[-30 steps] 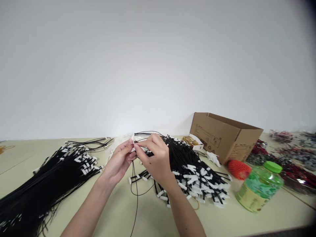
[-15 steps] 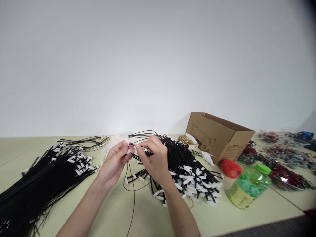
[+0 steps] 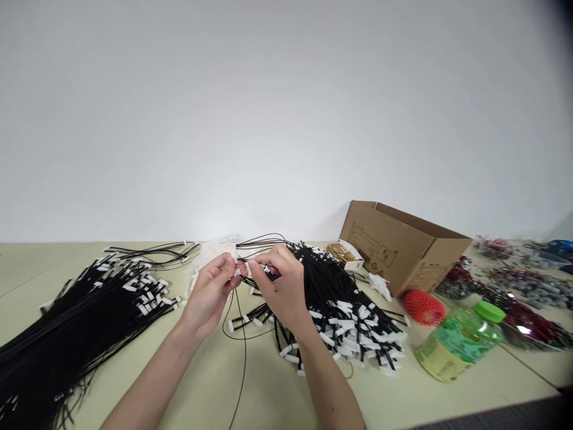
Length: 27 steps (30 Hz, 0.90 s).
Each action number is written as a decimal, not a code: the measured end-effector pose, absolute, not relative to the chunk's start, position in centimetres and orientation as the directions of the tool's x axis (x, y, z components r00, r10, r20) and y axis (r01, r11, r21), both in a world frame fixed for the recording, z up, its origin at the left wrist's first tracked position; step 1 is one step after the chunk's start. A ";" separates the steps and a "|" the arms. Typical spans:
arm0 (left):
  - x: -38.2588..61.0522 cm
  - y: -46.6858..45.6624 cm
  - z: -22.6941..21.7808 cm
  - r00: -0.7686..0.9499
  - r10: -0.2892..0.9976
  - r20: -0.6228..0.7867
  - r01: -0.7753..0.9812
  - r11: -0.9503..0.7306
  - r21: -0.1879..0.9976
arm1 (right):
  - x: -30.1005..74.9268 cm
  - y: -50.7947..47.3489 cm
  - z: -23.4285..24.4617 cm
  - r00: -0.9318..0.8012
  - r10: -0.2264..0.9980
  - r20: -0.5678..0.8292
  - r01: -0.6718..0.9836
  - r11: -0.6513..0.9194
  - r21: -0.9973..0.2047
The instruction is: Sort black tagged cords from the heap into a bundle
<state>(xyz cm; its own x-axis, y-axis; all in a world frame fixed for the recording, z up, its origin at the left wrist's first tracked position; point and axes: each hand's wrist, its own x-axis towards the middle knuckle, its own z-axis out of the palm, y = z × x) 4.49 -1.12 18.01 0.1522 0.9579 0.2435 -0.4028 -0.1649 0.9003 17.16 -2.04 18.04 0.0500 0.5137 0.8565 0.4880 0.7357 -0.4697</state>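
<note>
My left hand pinches a small white connector whose details are too small to make out. Close against it, my right hand has thumb and forefinger closed on the end of a thin black wire. The two sets of fingertips almost meet above the table. A loose black wire hangs from the hands in a loop and trails toward the front edge. Beneath and beyond my right hand spreads a pile of black wires with white connectors. The right palm and the other fingers are partly hidden.
A large bundle of black wires lies at the left. Clear plastic bags lie behind my hands. To the right stand a cardboard box, a red foam-net ball, a green-capped bottle and piles of red wires.
The view has shifted slightly, so the box and bottle appear a little farther right. Both hands keep their pinch, with fingertips moved only slightly.
</note>
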 end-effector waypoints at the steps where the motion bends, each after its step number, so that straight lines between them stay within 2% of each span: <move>1: 4.5 -1.1 18.0 0.151 0.957 0.246 -0.400 -0.168 0.901 | 17.2 -2.1 18.1 0.052 0.512 0.857 0.482 0.739 -0.470; 11: 4.9 -0.7 17.3 0.103 0.956 0.275 -0.421 -0.208 0.883 | 16.8 -1.7 17.5 0.044 0.561 0.826 0.507 0.700 -0.503; 22: 5.5 -0.1 16.6 0.058 0.975 0.216 -0.450 -0.168 0.877 | 16.6 -1.0 17.4 -0.017 0.534 0.845 0.537 0.718 -0.443; 27: 5.5 0.3 16.3 0.018 0.966 0.259 -0.423 -0.227 0.877 | 16.7 -0.5 17.1 -0.047 0.526 0.849 0.535 0.731 -0.423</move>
